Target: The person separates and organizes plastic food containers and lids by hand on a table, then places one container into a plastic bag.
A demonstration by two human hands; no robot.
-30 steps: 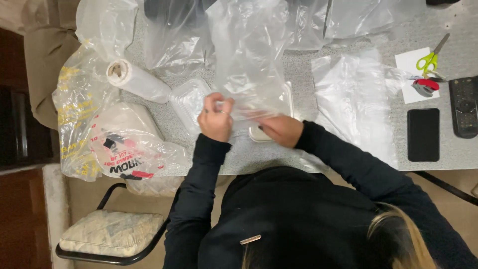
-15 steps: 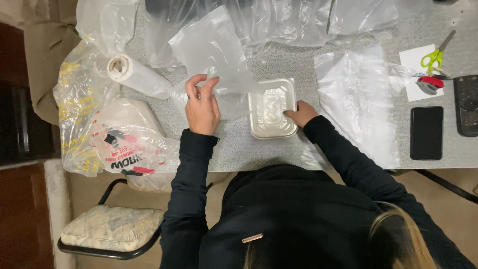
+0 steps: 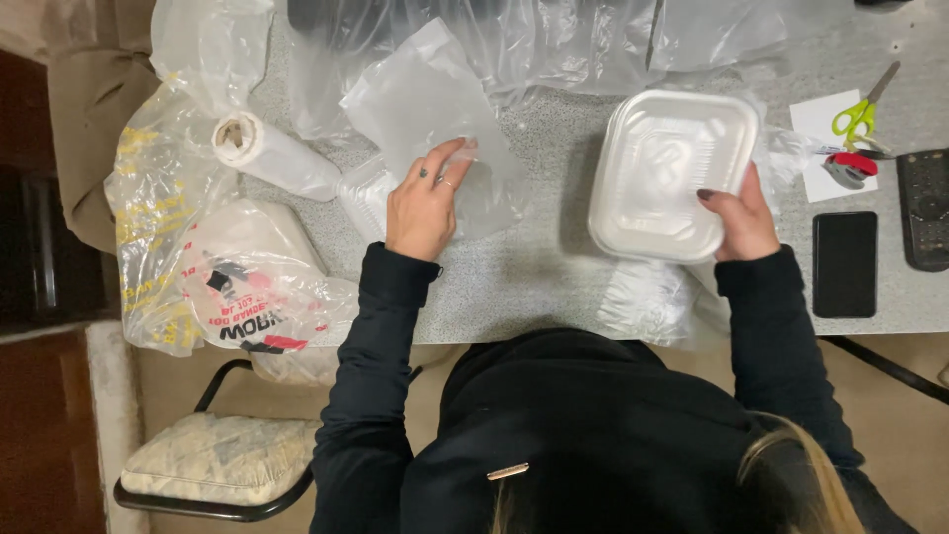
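Note:
My left hand (image 3: 425, 203) grips a clear plastic bag (image 3: 430, 109) and holds it spread over the grey table (image 3: 534, 267), left of centre. My right hand (image 3: 741, 218) holds the near right edge of a white foam clamshell box (image 3: 667, 168), which is closed and lifted to the right. Crumpled clear plastic (image 3: 647, 297) lies under the box at the table's front edge.
A roll of plastic bags (image 3: 272, 153) and full printed bags (image 3: 213, 277) sit at the left edge. More clear plastic sheets (image 3: 554, 44) cover the back. Green-handled scissors (image 3: 865, 109), a red tape dispenser (image 3: 845, 168), a black phone (image 3: 843, 262) and a remote (image 3: 924, 208) lie at right. A cushioned chair (image 3: 213, 465) stands below left.
The bag that both hands held over the box is now in my left hand alone, off to the left. My right hand took the foam box and moved it right.

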